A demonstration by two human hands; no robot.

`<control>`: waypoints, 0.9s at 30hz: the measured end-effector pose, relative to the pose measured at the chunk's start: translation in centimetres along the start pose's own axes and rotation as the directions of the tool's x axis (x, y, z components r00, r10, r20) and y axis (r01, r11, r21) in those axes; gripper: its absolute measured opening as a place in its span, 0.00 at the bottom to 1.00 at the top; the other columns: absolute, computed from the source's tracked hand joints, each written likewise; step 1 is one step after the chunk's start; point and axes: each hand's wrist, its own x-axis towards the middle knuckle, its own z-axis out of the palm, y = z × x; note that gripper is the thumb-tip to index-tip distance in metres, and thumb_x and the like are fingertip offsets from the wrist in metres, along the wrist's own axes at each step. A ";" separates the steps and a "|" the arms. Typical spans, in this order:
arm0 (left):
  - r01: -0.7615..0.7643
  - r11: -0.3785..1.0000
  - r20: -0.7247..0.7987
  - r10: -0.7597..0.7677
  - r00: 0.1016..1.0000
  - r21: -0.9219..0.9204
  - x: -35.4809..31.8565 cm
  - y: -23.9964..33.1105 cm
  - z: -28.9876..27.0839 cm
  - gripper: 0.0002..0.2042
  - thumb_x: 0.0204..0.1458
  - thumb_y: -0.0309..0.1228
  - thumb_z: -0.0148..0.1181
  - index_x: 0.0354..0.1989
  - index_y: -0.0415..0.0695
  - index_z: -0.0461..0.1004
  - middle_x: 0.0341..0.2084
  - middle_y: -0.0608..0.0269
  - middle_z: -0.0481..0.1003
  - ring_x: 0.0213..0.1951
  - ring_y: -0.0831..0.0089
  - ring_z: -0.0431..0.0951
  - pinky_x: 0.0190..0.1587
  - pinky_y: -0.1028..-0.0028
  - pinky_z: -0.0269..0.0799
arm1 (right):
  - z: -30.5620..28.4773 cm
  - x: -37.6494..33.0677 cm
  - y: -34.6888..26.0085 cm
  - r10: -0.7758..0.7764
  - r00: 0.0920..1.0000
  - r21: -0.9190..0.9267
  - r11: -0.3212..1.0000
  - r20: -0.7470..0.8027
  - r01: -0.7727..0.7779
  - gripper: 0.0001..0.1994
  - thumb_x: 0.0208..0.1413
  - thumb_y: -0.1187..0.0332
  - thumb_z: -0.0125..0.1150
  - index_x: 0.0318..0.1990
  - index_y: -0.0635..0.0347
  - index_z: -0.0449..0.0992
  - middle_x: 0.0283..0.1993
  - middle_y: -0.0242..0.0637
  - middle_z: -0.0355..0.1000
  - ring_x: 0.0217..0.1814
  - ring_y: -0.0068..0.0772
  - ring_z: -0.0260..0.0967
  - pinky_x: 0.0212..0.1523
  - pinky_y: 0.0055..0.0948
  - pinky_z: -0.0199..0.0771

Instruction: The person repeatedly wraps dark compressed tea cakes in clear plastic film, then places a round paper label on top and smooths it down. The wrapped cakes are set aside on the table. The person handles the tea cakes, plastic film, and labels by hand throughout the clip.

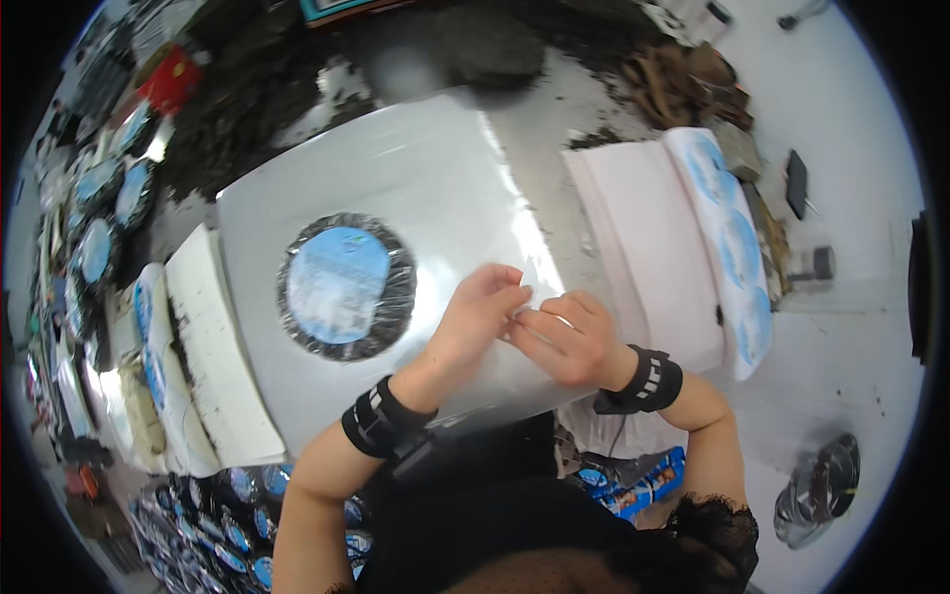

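Note:
A white record sleeve inside a clear plastic cover (396, 178) lies in front of me, its round cut-out showing a black disc with a light blue label (344, 285). My left hand (473, 319) and my right hand (569, 337) meet at the cover's right edge. The fingers of both pinch the thin plastic flap there. Each wrist wears a black strap.
A stack of white sleeves (643, 247) with blue-labelled discs lies to the right. More sleeves (213, 346) stand at the left, beside rows of blue-labelled discs (99, 208). Further discs (223, 530) sit low left. A crumpled plastic bundle (816, 490) lies on the floor at right.

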 end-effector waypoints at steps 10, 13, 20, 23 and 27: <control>-0.001 0.923 -0.078 -0.032 0.996 -0.385 -4.4 -0.8 -7.6 0.13 0.64 0.32 0.60 0.55 0.44 0.73 0.42 0.72 0.76 0.45 0.79 0.74 0.48 0.73 0.69 | 4.9 3.9 -1.4 -0.243 0.969 0.075 0.967 -0.034 0.245 0.16 0.42 0.74 0.70 0.42 0.49 0.86 0.44 0.26 0.76 0.45 0.29 0.70 0.44 0.28 0.72; -0.007 0.908 -0.063 -0.021 0.998 -0.418 -4.7 -1.0 -7.3 0.15 0.65 0.33 0.60 0.56 0.43 0.73 0.43 0.70 0.76 0.46 0.78 0.75 0.51 0.73 0.69 | 4.9 5.6 -1.5 -0.268 0.963 0.047 0.962 -0.033 0.270 0.14 0.43 0.73 0.69 0.41 0.50 0.85 0.42 0.25 0.75 0.41 0.27 0.71 0.42 0.27 0.72; 0.105 0.785 0.164 -0.005 0.986 -0.611 -7.5 -2.6 -9.8 0.19 0.65 0.35 0.61 0.61 0.39 0.71 0.48 0.65 0.76 0.50 0.75 0.76 0.54 0.70 0.72 | 4.0 7.6 -2.4 0.006 0.999 0.406 0.913 0.047 -0.024 0.08 0.49 0.71 0.73 0.38 0.49 0.87 0.38 0.23 0.77 0.37 0.28 0.71 0.35 0.30 0.66; 0.170 0.722 0.226 -0.018 0.974 -0.671 -8.5 -3.0 -10.5 0.20 0.64 0.31 0.59 0.63 0.39 0.70 0.50 0.63 0.75 0.51 0.73 0.76 0.53 0.69 0.72 | 4.7 7.8 -2.7 0.084 0.990 0.642 0.755 0.109 -0.135 0.04 0.53 0.70 0.72 0.36 0.49 0.87 0.36 0.23 0.77 0.36 0.28 0.71 0.35 0.30 0.66; 0.210 0.590 0.160 -0.138 0.978 -0.779 -9.2 -2.3 -10.1 0.19 0.61 0.25 0.57 0.62 0.40 0.69 0.52 0.61 0.73 0.51 0.69 0.75 0.53 0.66 0.72 | 6.0 8.4 -2.7 0.078 0.990 0.755 0.641 0.114 -0.137 0.09 0.48 0.72 0.77 0.38 0.48 0.87 0.37 0.23 0.75 0.37 0.30 0.70 0.36 0.29 0.67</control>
